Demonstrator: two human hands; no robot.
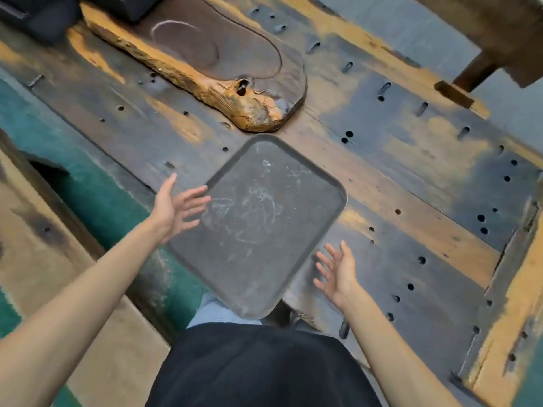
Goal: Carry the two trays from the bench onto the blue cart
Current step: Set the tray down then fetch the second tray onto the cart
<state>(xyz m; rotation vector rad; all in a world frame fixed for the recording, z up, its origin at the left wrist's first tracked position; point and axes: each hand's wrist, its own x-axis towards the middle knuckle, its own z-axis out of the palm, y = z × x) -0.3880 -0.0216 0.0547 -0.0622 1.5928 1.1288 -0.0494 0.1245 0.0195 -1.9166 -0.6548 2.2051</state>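
Okay, I see one dark grey tray [255, 227] lying flat on the worn wooden counter [411, 177], its near corner overhanging the edge, nothing in it but pale scuff marks. My left grip [179, 207] and right grip [338, 268] flank it, fingers spread, holding nothing. Just beyond sits a live-edge wood slab [211, 69].

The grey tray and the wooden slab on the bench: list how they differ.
The grey tray is a rounded rectangle with a raised rim; the wooden slab has an irregular outline with a rough orange bark edge. The tray's surface is dull grey with pale scuffs; the slab's is dark brown with a chalk-like curve. The tray overhangs the near bench edge, between the open left hand and right hand; the slab lies farther back. Both lie flat.
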